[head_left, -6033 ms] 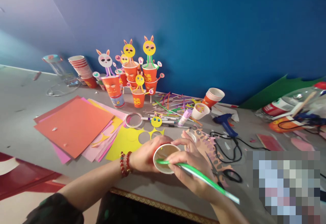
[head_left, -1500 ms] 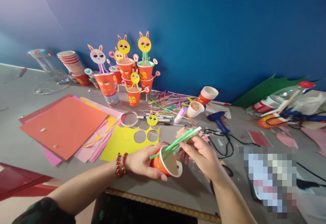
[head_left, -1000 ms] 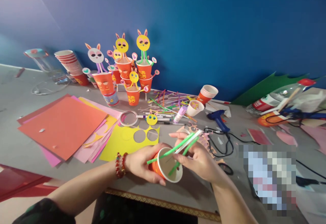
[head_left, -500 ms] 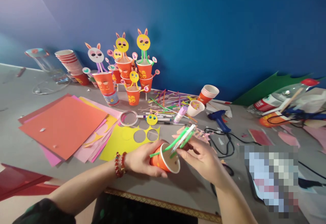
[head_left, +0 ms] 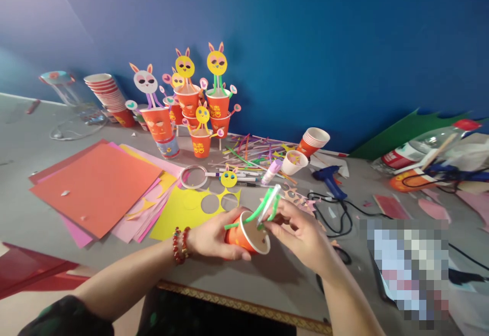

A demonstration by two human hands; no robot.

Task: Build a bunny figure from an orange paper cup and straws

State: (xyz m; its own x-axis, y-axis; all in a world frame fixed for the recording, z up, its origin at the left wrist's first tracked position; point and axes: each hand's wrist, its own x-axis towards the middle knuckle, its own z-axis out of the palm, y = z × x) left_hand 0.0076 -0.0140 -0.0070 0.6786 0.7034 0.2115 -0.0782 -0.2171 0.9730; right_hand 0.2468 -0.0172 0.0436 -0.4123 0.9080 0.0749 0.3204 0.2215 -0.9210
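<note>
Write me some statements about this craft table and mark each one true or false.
1. The left hand holds an orange cup upright. False: the cup is tilted, its mouth towards the right hand.
2. The right hand holds green and white strips. True.
3. The red bead bracelets are on the right wrist. False: they are on the left.
4. The yellow sheet has round holes. True.
5. A blue glue gun lies on the table. True.
</note>
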